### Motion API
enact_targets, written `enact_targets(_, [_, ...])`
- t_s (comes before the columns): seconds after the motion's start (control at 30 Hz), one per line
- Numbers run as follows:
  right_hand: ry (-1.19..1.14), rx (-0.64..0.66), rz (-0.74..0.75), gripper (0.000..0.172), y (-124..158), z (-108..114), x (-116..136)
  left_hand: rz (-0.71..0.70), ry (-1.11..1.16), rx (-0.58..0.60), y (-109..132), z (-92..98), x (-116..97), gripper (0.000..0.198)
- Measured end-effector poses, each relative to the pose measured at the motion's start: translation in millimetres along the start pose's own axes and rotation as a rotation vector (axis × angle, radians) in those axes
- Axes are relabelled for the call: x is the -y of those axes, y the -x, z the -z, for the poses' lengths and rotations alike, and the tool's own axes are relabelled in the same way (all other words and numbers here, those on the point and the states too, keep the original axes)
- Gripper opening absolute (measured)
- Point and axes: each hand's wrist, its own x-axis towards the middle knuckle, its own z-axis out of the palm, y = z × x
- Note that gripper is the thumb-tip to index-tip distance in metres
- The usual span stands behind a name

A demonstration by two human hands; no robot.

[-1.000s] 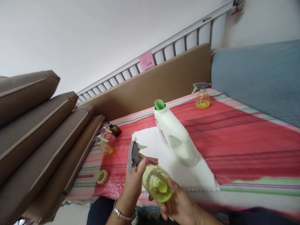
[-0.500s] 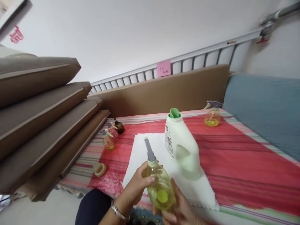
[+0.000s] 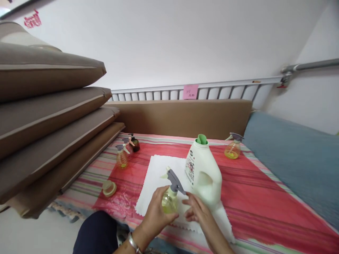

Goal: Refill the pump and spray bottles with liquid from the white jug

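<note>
Bottle's come upright since half a second ago, nozzle swung left; right hand is off the body and up by the head. Camera view has levelled too.

Now: left hand (image 3: 155, 213) wraps the clear spray bottle (image 3: 168, 203), yellow-green liquid inside, held over the near part of the white scalloped cloth (image 3: 150, 180). Right hand (image 3: 196, 210) has fingers loosely bent, one tip at the rear end of the grey sprayer head (image 3: 175, 181); can't tell if it's pressing.

Main obstruction: white handled jug (image 3: 202, 169), standing on the cloth just beyond the right hand, with a green insert (image 3: 201, 139) in its mouth.

Far right: an amber spray bottle (image 3: 232, 151) by the blue-grey padding (image 3: 288, 151). Left: a yellowish spray bottle (image 3: 122, 159), a pink one partly hidden behind it, and a dark pump bottle (image 3: 135, 144) close together, beside stacked brown cushions (image 3: 53, 106). Pale round lid (image 3: 109, 188) nearer, on the red striped cover (image 3: 265, 183). Pink note (image 3: 190, 91) on the radiator (image 3: 159, 94) behind.
</note>
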Motion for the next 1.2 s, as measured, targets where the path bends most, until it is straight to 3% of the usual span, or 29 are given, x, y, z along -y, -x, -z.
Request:
enact_targets(0.17, [0.421, 0.009, 0.278, 0.048, 11, -6, 59, -0.094, -0.084, 0.009, 9, 1.5, 5, 0.079])
enact_targets(0.27, [0.658, 0.037, 0.380, 0.026, 15, -18, 78, -0.128, -0.061, 0.037, 18, -1.8, 3, 0.083])
enact_targets(0.4, [0.891, 0.061, 0.434, 0.027, 19, -23, 91, -0.128, 0.035, 0.083, 29, -2.1, 0, 0.086])
enact_targets(0.5, [1.005, 0.091, 0.418, 0.022, 27, -9, 107, -0.131, 0.112, 0.142, 37, 3.0, 1, 0.083])
enact_targets(0.6, [1.076, 0.122, 0.359, 0.018, 43, 21, 133, -0.123, 0.058, 0.126, 42, 9.5, 18, 0.060])
enact_targets(0.7, [1.122, 0.114, 0.276, 0.011, 64, 63, 160, -0.108, -0.136, 0.043, 33, 12.3, 56, 0.042])
enact_targets(0.87, [1.183, -0.030, 0.171, 0.006, 85, 136, 186, -0.214, -0.483, -0.045, -12, 4.9, 124, 0.045])
enact_targets(1.03, [1.299, -0.156, 0.078, 0.006, 63, 201, 186, -0.269, -0.741, 0.001, -31, 0.5, 156, 0.041])
enact_targets(1.2, [1.487, -0.252, 0.018, 0.022, 11, 248, 191, -0.364, -0.921, 0.055, -30, 0.9, 179, 0.038])
